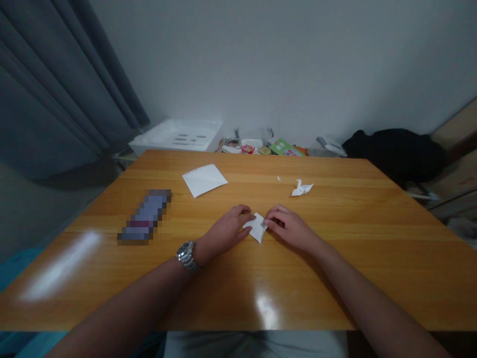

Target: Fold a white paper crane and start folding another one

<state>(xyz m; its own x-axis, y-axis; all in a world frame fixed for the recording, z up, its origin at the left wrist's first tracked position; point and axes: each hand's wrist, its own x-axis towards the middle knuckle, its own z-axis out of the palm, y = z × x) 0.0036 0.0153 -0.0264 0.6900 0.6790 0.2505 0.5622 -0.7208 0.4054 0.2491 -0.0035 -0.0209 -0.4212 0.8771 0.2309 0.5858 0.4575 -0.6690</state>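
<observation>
A small folded white paper [258,228] lies on the wooden table [335,258] between my two hands. My left hand [225,231], with a metal watch on its wrist, has its fingers curled and pressed on the paper's left edge. My right hand [289,228] pinches the paper's right edge with closed fingers. Farther back to the right sits a finished folded white paper figure [301,188], with a tiny paper scrap [278,178] beside it. A sheet of white notepad paper [204,179] lies flat at the back left of the hands.
A blurred-out oblong object [145,217] lies on the table's left side. Behind the table are a white plastic crate [179,134], assorted small clutter [268,146] and a black bag [395,151]. Grey curtains [55,89] hang on the left.
</observation>
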